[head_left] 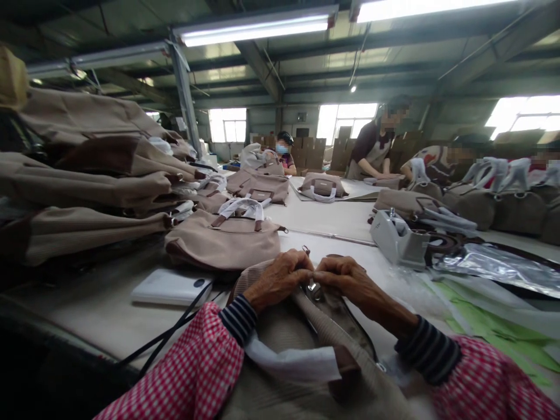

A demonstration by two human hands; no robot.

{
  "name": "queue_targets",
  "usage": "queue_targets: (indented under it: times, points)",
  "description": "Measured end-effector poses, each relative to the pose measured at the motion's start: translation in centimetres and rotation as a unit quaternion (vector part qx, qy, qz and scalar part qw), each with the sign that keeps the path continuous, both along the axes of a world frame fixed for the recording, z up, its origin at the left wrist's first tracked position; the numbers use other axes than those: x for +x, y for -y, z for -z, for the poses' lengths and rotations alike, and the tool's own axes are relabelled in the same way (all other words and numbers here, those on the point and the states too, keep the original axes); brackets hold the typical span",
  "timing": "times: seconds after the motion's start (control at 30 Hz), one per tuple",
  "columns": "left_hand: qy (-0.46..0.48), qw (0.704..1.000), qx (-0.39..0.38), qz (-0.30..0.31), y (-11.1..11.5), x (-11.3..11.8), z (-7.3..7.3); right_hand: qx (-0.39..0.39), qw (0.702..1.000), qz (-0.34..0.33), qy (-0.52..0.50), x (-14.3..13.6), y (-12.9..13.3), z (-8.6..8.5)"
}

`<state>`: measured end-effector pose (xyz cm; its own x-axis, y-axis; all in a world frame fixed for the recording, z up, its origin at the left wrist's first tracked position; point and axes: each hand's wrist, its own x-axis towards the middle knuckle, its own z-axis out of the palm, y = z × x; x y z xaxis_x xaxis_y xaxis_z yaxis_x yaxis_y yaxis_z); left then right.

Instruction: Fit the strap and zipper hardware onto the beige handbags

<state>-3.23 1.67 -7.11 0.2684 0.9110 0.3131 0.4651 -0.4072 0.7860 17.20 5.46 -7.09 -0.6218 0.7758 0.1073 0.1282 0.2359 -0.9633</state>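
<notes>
A taupe ribbed bag (280,326) lies before me on the table, its opening partly spread. White wrapping covers its handle (301,363), which ends in a brown tab. Both hands meet above the bag's far end, fingertips nearly touching. My left hand (280,280) is closed in a pinch, and my right hand (350,283) pinches just beside it. What is between the fingertips is too small to make out. Just below them shows a metal clasp (314,290) inside the opening.
Stacked bags (87,181) rise at the left. Another bag (223,239) and a white box (170,287) lie nearer. At the right are a grey tape dispenser (398,239), clear plastic (503,262) and green sheets (494,321). A person (371,146) stands across the table.
</notes>
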Motion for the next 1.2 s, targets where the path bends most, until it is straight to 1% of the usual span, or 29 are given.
queue_targets:
  times: [0.1,0.17,0.23,0.27,0.3,0.37,0.4,0.47,0.53,0.6,0.67,0.7,0.77,0.83,0.9,0.93,0.97,1.0,1.07,1.1,1.13,1.2]
  points:
    - [0.064,0.997,-0.039,0.026,0.0,-0.1,-0.2,-0.05,0.998,0.01,-0.047,-0.6,0.3,0.8]
    - [0.106,0.992,-0.059,0.043,0.0,-0.1,-0.2,-0.071,0.995,0.007,-0.068,-0.8,0.4,1.0]
    - [0.096,0.994,-0.05,0.033,0.1,0.0,-0.2,-0.067,0.996,0.009,-0.056,-0.5,0.2,0.7]
    - [0.07,0.997,-0.03,0.015,0.1,0.1,-0.2,-0.047,0.998,0.011,-0.038,-0.1,-0.1,0.3]
    - [0.037,0.999,-0.002,-0.01,0.3,0.2,-0.2,-0.01,1.0,0.02,-0.019,0.5,-0.5,-0.1]
    - [-0.023,0.996,0.07,-0.055,0.7,0.3,-0.3,0.098,0.993,0.052,0.025,2.2,-1.7,-1.2]
    - [-0.044,0.991,0.109,-0.061,1.0,0.4,-0.5,0.154,0.985,0.063,0.054,3.2,-2.3,-1.6]
    - [-0.08,0.982,0.167,-0.035,1.8,0.6,-0.8,0.23,0.962,0.052,0.138,5.2,-3.4,-2.0]
    - [-0.123,0.975,0.183,0.018,2.7,0.8,-1.2,0.269,0.932,-0.005,0.242,6.8,-4.0,-1.9]
    - [-0.161,0.971,0.162,0.066,3.6,1.0,-1.6,0.302,0.898,-0.048,0.317,7.7,-4.1,-1.3]
    - [-0.18,0.971,0.129,0.091,4.2,1.1,-2.0,0.334,0.872,-0.049,0.354,7.9,-4.1,-0.7]
    - [-0.183,0.972,0.11,0.097,4.4,1.0,-2.3,0.34,0.867,-0.046,0.362,7.8,-4.1,-0.5]
    - [-0.193,0.973,0.068,0.11,4.8,0.9,-3.1,0.328,0.873,-0.053,0.358,7.9,-4.3,-0.4]
    - [-0.228,0.964,0.04,0.132,5.2,0.8,-4.1,0.298,0.898,-0.067,0.317,8.2,-4.8,-0.5]
    - [-0.293,0.943,0.049,0.149,5.7,1.0,-5.0,0.261,0.929,-0.066,0.252,8.6,-5.5,-0.6]
    - [-0.33,0.93,0.063,0.148,6.0,1.3,-5.3,0.247,0.94,-0.054,0.231,8.6,-5.9,-0.6]
    - [-0.365,0.917,0.081,0.142,6.1,1.7,-5.3,0.245,0.941,-0.032,0.23,8.4,-6.2,-0.6]
    - [-0.394,0.904,0.096,0.134,6.3,2.1,-5.1,0.253,0.935,-0.004,0.249,8.1,-6.6,-0.5]
    - [-0.423,0.891,0.117,0.113,6.3,2.8,-4.0,0.285,0.905,0.045,0.314,6.9,-7.2,0.0]
    - [-0.419,0.893,0.127,0.101,6.2,3.1,-3.3,0.3,0.889,0.062,0.342,6.2,-7.4,0.2]
    - [-0.4,0.902,0.139,0.087,6.1,3.2,-2.6,0.31,0.878,0.066,0.36,5.4,-7.6,0.5]
    - [-0.327,0.928,0.174,0.043,5.9,3.0,-1.2,0.314,0.872,0.058,0.372,4.1,-7.7,0.9]
